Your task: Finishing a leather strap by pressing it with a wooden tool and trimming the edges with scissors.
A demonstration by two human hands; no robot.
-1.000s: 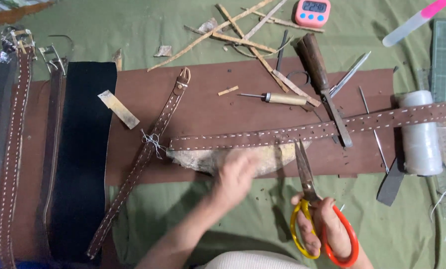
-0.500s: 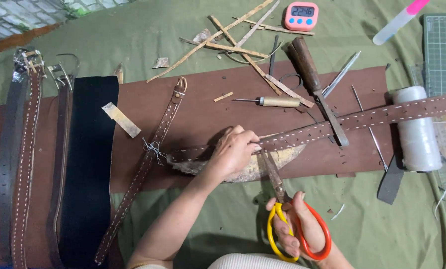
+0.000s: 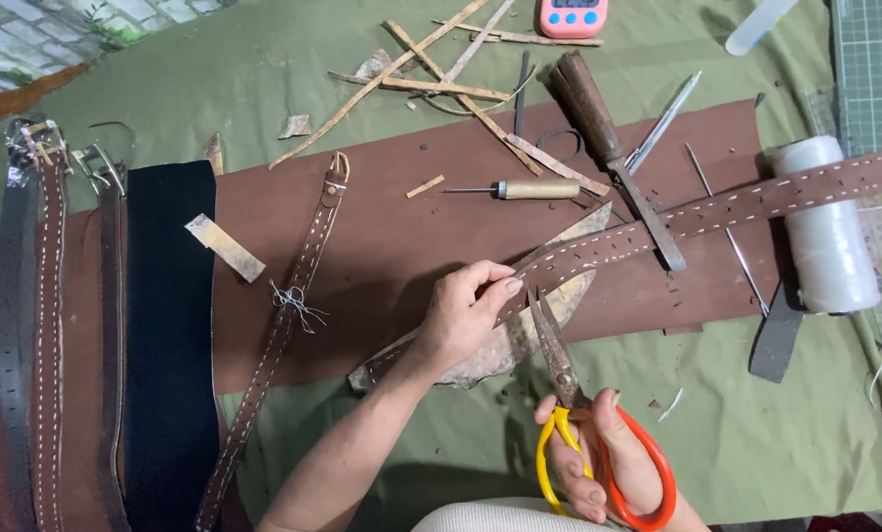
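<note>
A single head-worn view looks steeply down from close above the table (image 3: 165,89), facing away from the person's body; the forearms enter from the bottom edge.

Surface: olive-green cloth (image 3: 165,89) covering the work area; creased
Corner: grey brick paving (image 3: 27,34) at top left
Light: even, soft daylight

One pair of scissors (image 3: 598,433), one awl (image 3: 529,189), one thread spool (image 3: 827,236), perhaps five belts (image 3: 283,325).

An awl (image 3: 529,189) was laid at twelve o'clock of the left hand (image 3: 465,320) — scissors (image 3: 584,424) at five, thread spool (image 3: 828,232) at three.
</note>
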